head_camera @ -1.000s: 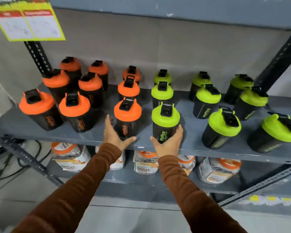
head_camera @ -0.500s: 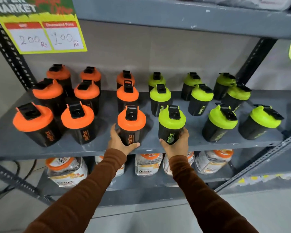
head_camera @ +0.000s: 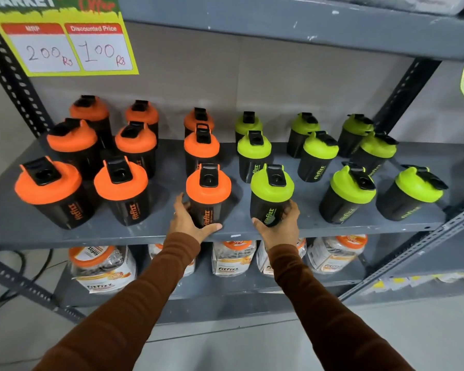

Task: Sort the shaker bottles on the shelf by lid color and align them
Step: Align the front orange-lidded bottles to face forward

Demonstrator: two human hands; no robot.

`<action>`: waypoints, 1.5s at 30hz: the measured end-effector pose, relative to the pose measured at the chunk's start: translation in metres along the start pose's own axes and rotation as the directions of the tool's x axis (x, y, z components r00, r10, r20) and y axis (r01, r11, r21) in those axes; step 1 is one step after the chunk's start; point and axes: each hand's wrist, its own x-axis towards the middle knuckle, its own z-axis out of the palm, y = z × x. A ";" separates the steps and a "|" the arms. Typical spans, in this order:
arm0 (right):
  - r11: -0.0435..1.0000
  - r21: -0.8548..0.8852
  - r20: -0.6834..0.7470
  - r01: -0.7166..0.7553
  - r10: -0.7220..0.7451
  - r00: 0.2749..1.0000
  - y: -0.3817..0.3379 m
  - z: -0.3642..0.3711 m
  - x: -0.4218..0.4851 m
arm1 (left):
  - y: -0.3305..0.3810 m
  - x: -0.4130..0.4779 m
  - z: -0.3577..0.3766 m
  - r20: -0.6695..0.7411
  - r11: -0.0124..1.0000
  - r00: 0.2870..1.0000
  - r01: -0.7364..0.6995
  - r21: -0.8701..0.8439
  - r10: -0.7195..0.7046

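Black shaker bottles stand on a grey metal shelf. Several with orange lids fill the left half, several with green lids the right half, in rows running front to back. My left hand wraps the base of the front orange-lid bottle in the middle. My right hand grips the base of the front green-lid bottle beside it. Both bottles stand upright on the shelf near its front edge. The far-right green-lid bottles look tilted.
A yellow price sign hangs at the top left. A lower shelf holds clear jars with orange lids. Slotted dark uprights frame the shelf on both sides. Cables lie on the floor at the left.
Both hands went from open beside the two front bottles to closed around their bases. The view has tilted upward, showing more of the price sign.
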 end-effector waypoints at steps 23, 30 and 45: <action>0.989 0.134 0.548 -0.059 -0.024 0.836 -0.103 0.169 -0.103 | -0.067 0.002 -0.169 -0.636 0.998 0.770 0.056 0.009 -0.038; 0.989 0.036 0.640 -0.144 0.087 0.763 -0.105 0.197 -0.087 | -0.069 0.021 -0.200 -0.519 0.983 0.837 0.115 -0.140 -0.172; 0.994 -0.110 0.574 -0.023 0.083 0.814 -0.094 0.195 -0.086 | -0.071 0.012 -0.214 -0.360 0.998 0.931 0.053 -0.032 -0.061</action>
